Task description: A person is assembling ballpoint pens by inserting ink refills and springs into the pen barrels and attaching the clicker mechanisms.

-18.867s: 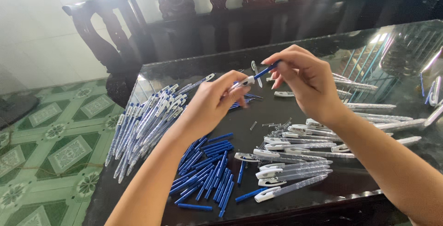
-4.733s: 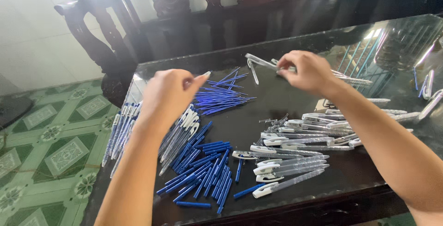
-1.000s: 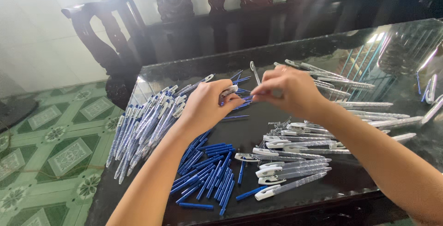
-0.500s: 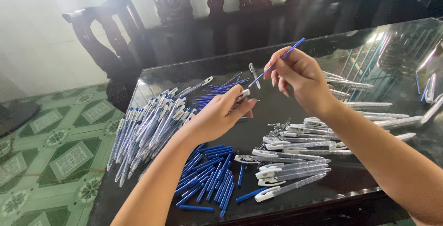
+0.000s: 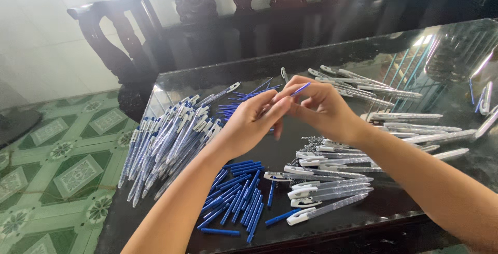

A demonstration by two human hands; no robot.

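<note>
Across the lower two thirds of the frame runs the dark glass-topped table [image 5: 290, 147], its shiny surface reflecting light at the upper right. Behind it, along the top of the frame, stand carved dark wooden chairs [image 5: 129, 51], and at the lower left you can see green patterned floor tiles [image 5: 57, 171].

On the table's left side lies your biggest heap — finished pens [image 5: 166, 142] with clear barrels, fanned out slantwise. Right of centre and along the right edge lie clear pen barrels [image 5: 332, 189] with white clips, some in a loose row near the bottom, others spread toward the upper right. Near the bottom centre sits a pile of short blue pen parts [image 5: 236, 197], just beside the barrels. Thin blue refills [image 5: 244, 101] are bunched at the upper middle, behind your hands. A few small metal springs [image 5: 311, 142] lie under your right wrist.

Your left hand [image 5: 249, 124] and right hand [image 5: 321, 110] meet at the centre of the frame, above the table, fingertips touching. Your right hand pinches a thin blue refill [image 5: 300, 89] whose tip sticks up and to the right from between the fingers. Your left-hand fingers are closed close against the same spot — whether they hold a barrel or only the refill, you cannot tell from here.
</note>
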